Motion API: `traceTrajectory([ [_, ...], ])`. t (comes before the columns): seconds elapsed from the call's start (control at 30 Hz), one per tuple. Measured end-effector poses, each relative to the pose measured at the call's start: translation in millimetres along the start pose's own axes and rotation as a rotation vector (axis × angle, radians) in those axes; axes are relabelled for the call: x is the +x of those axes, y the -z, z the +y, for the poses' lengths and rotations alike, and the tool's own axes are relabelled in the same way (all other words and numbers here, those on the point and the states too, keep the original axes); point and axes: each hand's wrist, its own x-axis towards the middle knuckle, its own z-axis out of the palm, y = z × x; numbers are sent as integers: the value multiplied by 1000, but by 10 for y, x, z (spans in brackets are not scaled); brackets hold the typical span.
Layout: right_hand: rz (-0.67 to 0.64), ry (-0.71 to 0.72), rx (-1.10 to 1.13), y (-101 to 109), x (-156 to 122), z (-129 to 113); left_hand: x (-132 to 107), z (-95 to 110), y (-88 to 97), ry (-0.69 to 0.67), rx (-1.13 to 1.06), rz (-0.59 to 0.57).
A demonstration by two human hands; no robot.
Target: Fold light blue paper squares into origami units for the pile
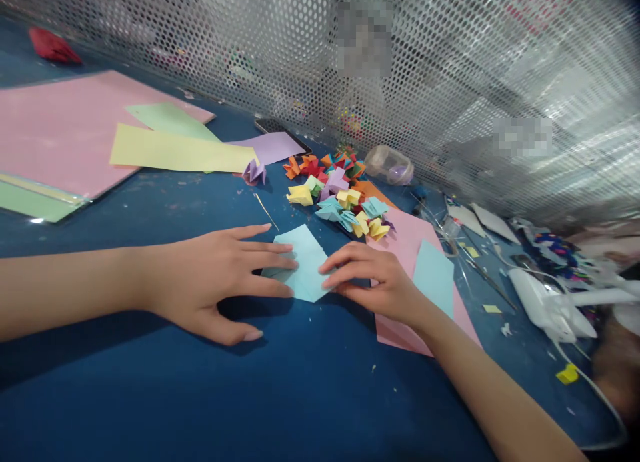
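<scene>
Carefully now — keep the light blue paper (307, 262) flat on the bench (250, 395) with the left hand (225, 269), splayed over its left side, gripping nothing. Square edges before pressing with the right hand (377, 282), curled at the right corner — pinching or merely touching, impossible to tell. Beyond, note a clear plastic container (381, 162), apparently with something purple (399, 175) inside.

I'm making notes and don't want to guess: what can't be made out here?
All in the head view:
- Part of the light blue paper between the hands: hidden by fingers of the left hand and right hand.
- Part of the dark, phone-like object: covered by purple paper.
- The far end of the large pink sheet: cut off by the left edge.
- Things behind the silver mesh: blurred, broken up by it.
</scene>
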Motion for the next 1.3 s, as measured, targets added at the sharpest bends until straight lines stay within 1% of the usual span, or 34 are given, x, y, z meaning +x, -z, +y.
traceTrajectory([
  [0.1,-64,70,-42,4,-3,7,3,-1,-4,3,24,13],
  [0.2,-185,73,-10,2,-4,-55,19,1,4,-4,15,19],
  [0.27,-229,39,48,-10,-6,-97,27,2,7,-19,2,10],
  [0.37,-222,-49,119,-15,-10,-115,25,0,-1,-55,13,1],
  [0.43,-230,-89,129,3,-10,-107,16,-2,-10,-78,33,-2],
  [0.57,-313,-112,103,54,-3,-107,3,2,-14,-106,79,-25],
  [0.63,-329,-128,92,60,-2,-112,3,10,-5,-119,110,-44],
  [0.7,-295,-178,98,40,-5,-114,8,18,5,-122,136,-56],
  [0.83,-159,-397,145,-43,-5,-125,22,33,20,-126,172,-75],
  [0.93,-117,-513,124,-86,5,-160,29,40,27,-136,198,-104],
  [1.07,-89,-581,62,-108,19,-204,34,43,37,-131,208,-122],
  [1.3,1,-599,-29,-180,37,-223,49,42,41,-123,187,-128],
])
